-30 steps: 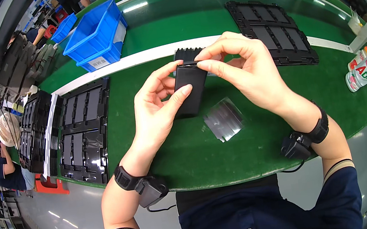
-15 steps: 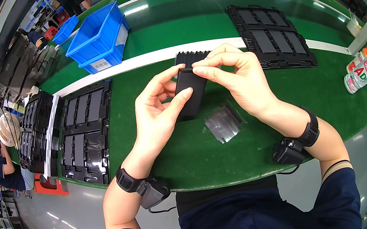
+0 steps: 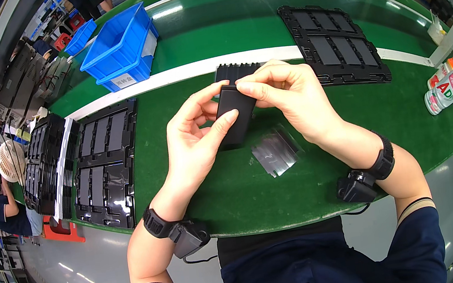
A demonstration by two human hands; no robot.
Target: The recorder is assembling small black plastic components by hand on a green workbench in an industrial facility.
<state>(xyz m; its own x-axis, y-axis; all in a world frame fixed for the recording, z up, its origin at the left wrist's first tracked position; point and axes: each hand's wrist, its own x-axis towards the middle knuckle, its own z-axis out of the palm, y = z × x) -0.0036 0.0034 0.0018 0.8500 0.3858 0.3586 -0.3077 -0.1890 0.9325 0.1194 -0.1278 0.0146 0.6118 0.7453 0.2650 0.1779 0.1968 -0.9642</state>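
You have the flat black piece [image 3: 241,113] in front of you, tilted above the green tabletop [image 3: 235,201], between your two hands. The grip of your left hand [image 3: 191,135] is pinching it: the thumb lies on its face, the forefinger reaches to its top edge. The right hand [image 3: 291,89] has thumb and forefinger pressed together at the top right corner — if they catch the edge itself or some thin layer there, I cannot tell.

The step in hand looks to me like fine fingertip work along this top edge. For the next move, I think, the left hand should give firm support, and the right should pull or press only lightly, so that the piece does not twist.

Be careful also of the clear film [image 3: 275,153] lying just below the right hand — your wrist could brush it. A toothed black part [image 3: 231,71] shows just behind your fingers.
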